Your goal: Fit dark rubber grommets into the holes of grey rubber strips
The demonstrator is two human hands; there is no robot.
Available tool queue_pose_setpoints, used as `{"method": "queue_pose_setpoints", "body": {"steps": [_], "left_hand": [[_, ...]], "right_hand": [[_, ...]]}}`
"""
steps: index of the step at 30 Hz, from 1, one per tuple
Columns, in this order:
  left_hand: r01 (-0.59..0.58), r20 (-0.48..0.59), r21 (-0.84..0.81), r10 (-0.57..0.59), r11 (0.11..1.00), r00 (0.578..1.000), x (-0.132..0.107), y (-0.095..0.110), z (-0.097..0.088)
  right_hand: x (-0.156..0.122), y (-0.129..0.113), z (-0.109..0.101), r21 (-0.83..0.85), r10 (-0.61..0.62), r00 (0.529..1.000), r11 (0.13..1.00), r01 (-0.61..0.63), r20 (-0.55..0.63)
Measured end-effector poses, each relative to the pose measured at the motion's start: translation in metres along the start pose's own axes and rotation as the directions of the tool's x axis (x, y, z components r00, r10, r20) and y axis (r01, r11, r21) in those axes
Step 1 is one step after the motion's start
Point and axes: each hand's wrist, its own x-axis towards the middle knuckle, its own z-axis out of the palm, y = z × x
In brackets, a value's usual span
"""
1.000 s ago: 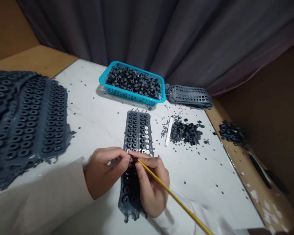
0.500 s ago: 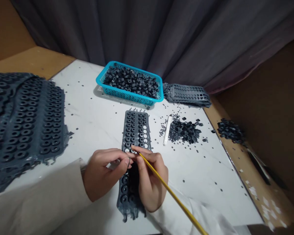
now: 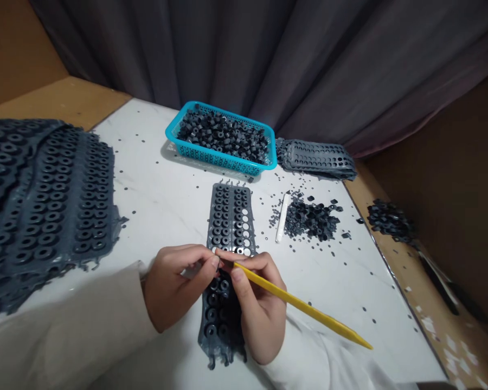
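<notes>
A: Fingers of the left hand point(image 3: 174, 287), how do they stand?

B: Curled and pressed together, thumb against forefinger, right at the edge of the rubber strip point(image 3: 223, 227). If anything small sits between them, it's too hidden to tell.

A: And the right hand point(image 3: 262, 309)?

B: Its thumb and fingers pinch a yellow stick point(image 3: 301, 306), whose near end meets the left fingertips just over the strip.

A: Where's the strip lying?

B: Flat on the white tabletop point(image 3: 158, 184), running lengthwise under both hands, which cover part of its lower half.

A: How much of it is filled?

B: Most holes hold dark rings point(image 3: 217, 227), both above the hands and below them. What's left shows along the column nearest the right edge, where a few open holes point(image 3: 245, 227) just above the hands have no ring and the tabletop shows through.

A: What's around it?

B: Ahead, a blue basket point(image 3: 174, 127) heaped with loose rings. To the right, a heap of rings and scraps point(image 3: 311, 219) beside a white stick point(image 3: 283, 218). To the left, a large stack of grey strips point(image 3: 49, 206).
</notes>
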Motion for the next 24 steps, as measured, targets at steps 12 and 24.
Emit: {"method": "queue_pose_setpoints", "body": {"steps": [12, 24], "left_hand": [[0.007, 0.017, 0.045, -0.008, 0.999, 1.0, -0.002, -0.0002, -0.0001], [-0.036, 0.047, 0.013, 0.035, 0.999, 0.998, -0.0002, -0.0003, 0.0001]], "right_hand": [[-0.0008, 0.0015, -0.0009, -0.149, -0.083, 0.996, 0.986, 0.081, -0.01], [0.0052, 0.0015, -0.0078, -0.387, -0.263, 0.952, 0.87, 0.304, 0.157]]}}
